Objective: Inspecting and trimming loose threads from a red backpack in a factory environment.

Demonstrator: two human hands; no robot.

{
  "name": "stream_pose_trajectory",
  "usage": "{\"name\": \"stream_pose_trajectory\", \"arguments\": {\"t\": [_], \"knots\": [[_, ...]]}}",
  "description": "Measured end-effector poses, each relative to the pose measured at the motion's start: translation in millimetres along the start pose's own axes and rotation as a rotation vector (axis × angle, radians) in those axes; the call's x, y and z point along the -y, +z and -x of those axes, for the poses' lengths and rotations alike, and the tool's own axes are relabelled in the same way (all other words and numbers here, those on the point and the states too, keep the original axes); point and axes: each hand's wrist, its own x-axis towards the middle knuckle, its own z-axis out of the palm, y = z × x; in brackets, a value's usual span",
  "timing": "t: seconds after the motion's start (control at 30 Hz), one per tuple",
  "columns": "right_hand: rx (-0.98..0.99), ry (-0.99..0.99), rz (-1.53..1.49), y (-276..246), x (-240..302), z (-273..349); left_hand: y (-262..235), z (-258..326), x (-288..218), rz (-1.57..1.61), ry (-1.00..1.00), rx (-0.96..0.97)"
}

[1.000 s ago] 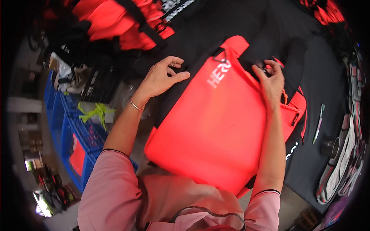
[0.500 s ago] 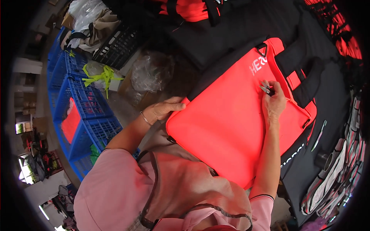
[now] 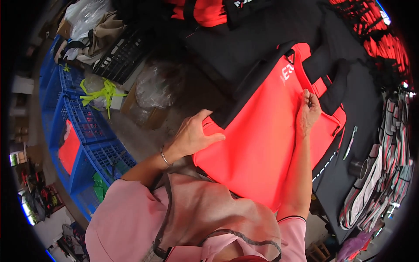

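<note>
A bright red-orange bag [image 3: 248, 153] with black side panels lies tilted across the black-covered table and over my lap. At its left edge, my left hand [image 3: 192, 135] grips the fabric, the thumb over the red face and the fingers at the black side. My right hand [image 3: 309, 113] is closed near the bag's upper edge, beside a strap. Small thread snips sit in that fist; only a dark bit of them shows now, the blades being hidden. White print near the top corner is partly folded out of sight.
Blue plastic crates [image 3: 94, 118] stand at the left, beside a black crate [image 3: 120, 54] heaped with cloth and clear plastic bags. On the black table surface [image 3: 336, 174] lie a toothbrush [image 3: 350, 142], a dark cylinder [image 3: 358, 168] and striped straps [image 3: 371, 183]. More red-and-black goods lie at the back.
My left hand has shifted its grip, the thumb now spread over the red face, and the bag's left side has bent. My right hand has turned, hiding the snips' blades that showed before.
</note>
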Motion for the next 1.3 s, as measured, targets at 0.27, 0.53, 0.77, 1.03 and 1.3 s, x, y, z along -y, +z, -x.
{"name": "stream_pose_trajectory", "arguments": {"t": [0.27, 0.53, 0.77, 1.03, 1.3], "knots": [[-0.206, 0.110, -0.067, -50.8, 32.3, 6.9, -0.8, -21.0, 27.9, -0.011, 0.037, -0.064], [-0.354, 0.112, 0.742, -123.4, 0.8, -2.9, -48.0, -66.7, -29.8, -0.092, 0.362, -0.279], [-0.448, 0.065, 0.315, -139.5, -23.1, -1.2, -9.8, -180.1, -111.1, -0.331, 0.770, -0.362], [-0.413, 0.087, 0.101, -133.5, -18.5, -3.8, -34.5, -179.8, 13.7, -0.410, 0.598, -0.433], [-0.405, 0.049, 0.309, -136.5, -16.4, -2.6, -10.0, -83.0, 53.2, 0.288, -0.151, 0.056]]}}
